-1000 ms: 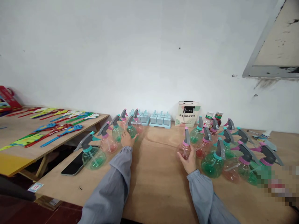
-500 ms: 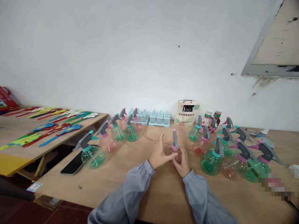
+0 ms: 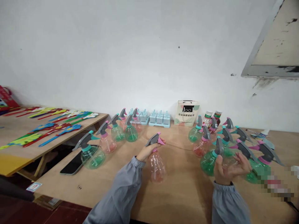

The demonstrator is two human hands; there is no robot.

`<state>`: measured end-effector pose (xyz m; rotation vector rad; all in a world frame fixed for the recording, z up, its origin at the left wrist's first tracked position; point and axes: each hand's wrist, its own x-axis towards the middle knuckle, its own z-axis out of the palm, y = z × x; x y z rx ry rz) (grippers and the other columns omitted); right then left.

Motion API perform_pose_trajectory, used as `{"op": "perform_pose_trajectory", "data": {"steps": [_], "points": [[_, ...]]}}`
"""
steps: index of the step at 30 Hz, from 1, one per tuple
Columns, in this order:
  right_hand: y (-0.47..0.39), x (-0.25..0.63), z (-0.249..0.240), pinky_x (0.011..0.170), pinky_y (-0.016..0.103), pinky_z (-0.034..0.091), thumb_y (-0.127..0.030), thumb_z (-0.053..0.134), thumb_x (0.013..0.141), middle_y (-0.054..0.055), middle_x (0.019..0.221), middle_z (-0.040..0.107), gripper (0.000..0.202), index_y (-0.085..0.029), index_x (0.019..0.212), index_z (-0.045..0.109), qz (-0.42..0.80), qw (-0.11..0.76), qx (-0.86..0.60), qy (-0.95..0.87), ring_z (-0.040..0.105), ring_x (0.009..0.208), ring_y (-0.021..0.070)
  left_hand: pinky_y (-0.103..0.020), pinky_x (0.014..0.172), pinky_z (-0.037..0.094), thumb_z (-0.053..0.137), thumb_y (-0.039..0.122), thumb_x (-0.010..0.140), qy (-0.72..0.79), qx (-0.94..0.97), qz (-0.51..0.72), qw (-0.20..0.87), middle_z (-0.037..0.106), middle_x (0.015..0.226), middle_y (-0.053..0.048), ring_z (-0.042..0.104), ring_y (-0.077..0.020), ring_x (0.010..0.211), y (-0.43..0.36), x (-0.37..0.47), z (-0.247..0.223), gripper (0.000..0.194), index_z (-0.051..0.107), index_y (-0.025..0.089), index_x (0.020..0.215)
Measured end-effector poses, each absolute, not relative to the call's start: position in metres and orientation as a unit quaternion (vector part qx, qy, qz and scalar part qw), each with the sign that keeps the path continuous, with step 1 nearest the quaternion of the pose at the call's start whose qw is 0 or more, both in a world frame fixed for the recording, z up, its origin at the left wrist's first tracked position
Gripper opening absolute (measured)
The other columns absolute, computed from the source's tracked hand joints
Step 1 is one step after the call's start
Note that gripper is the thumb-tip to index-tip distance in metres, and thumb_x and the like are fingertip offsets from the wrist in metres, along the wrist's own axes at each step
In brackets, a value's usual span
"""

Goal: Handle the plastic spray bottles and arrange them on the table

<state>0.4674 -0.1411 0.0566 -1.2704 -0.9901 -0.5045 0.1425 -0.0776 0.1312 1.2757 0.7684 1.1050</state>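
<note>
My left hand [image 3: 147, 150] is closed round the neck of a clear pink spray bottle [image 3: 157, 168], just under its grey and pink trigger head. The bottle is upright at the middle of the wooden table, its nozzle side toward the right. My right hand [image 3: 230, 168] is raised on the right with fingers apart and nothing in it, in front of a pink spray bottle [image 3: 244, 151] that it partly hides. Beside that hand stand a green spray bottle [image 3: 209, 163] on its left and another green one [image 3: 254, 168] on its right.
More spray bottles stand at left, around a black phone [image 3: 72, 165]. Light blue moulds [image 3: 159, 119], a paper bag [image 3: 187, 113] and two labelled bottles [image 3: 217, 117] line the wall. Colourful hand-shaped items [image 3: 57, 129] lie on a second table at left.
The pink bottle between my hands has moved left and nearer, and its head now shows side-on. My left hand has closed round its neck. My right hand has let go and moved right.
</note>
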Motion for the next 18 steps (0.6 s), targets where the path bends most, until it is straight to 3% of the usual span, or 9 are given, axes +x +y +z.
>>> {"op": "perform_pose_trajectory", "data": {"steps": [2, 5, 10, 14, 18], "points": [[-0.144, 0.47, 0.06, 0.098, 0.06, 0.045, -0.048, 0.07, 0.079, 0.019, 0.128, 0.046, 0.066, -0.022, 0.132, 0.041, -0.254, 0.665, -0.56, -0.423, 0.05, 0.122, 0.0381, -0.027, 0.068, 0.05, 0.069, 0.029, 0.062, 0.322, 0.544, 0.449, 0.631, 0.076, 0.1, -0.011, 0.069, -0.0261, 0.102, -0.079, 0.138, 0.139, 0.038, 0.071, 0.016, 0.097], [-0.139, 0.465, 0.055, 0.088, 0.054, 0.051, -0.055, 0.07, 0.077, 0.016, 0.115, 0.054, 0.066, -0.016, 0.125, 0.047, -0.185, 0.655, -0.593, -0.43, 0.059, 0.104, 0.0319, -0.018, 0.047, 0.035, 0.067, 0.029, 0.057, 0.308, 0.526, 0.421, 0.671, 0.075, 0.106, -0.012, 0.07, -0.0254, 0.097, -0.08, 0.136, 0.146, 0.048, 0.07, 0.016, 0.103], [-0.133, 0.452, 0.04, 0.081, 0.048, 0.051, -0.061, 0.068, 0.074, 0.011, 0.099, 0.059, 0.064, -0.016, 0.117, 0.051, -0.11, 0.624, -0.643, -0.43, 0.061, 0.093, 0.03, -0.015, 0.042, 0.023, 0.064, 0.025, 0.051, 0.298, 0.515, 0.409, 0.692, 0.075, 0.098, -0.012, 0.065, -0.0168, 0.075, -0.077, 0.137, 0.15, 0.054, 0.07, 0.015, 0.104], [-0.134, 0.433, 0.035, 0.086, 0.047, 0.05, -0.057, 0.063, 0.08, 0.013, 0.105, 0.061, 0.059, -0.016, 0.12, 0.051, -0.095, 0.62, -0.614, -0.479, 0.062, 0.098, 0.0297, -0.017, 0.039, 0.02, 0.057, 0.022, 0.049, 0.308, 0.502, 0.404, 0.7, 0.073, 0.081, -0.006, 0.041, -0.0044, 0.045, -0.075, 0.142, 0.147, 0.054, 0.071, 0.014, 0.101], [-0.134, 0.415, 0.029, 0.092, 0.046, 0.05, -0.054, 0.062, 0.084, 0.013, 0.113, 0.061, 0.057, -0.018, 0.126, 0.049, -0.085, 0.617, -0.577, -0.528, 0.061, 0.106, 0.0284, -0.018, 0.037, 0.019, 0.054, 0.02, 0.049, 0.323, 0.504, 0.408, 0.69, 0.065, 0.065, 0.001, 0.023, -0.0011, 0.037, -0.076, 0.149, 0.144, 0.05, 0.072, 0.014, 0.095]]}}
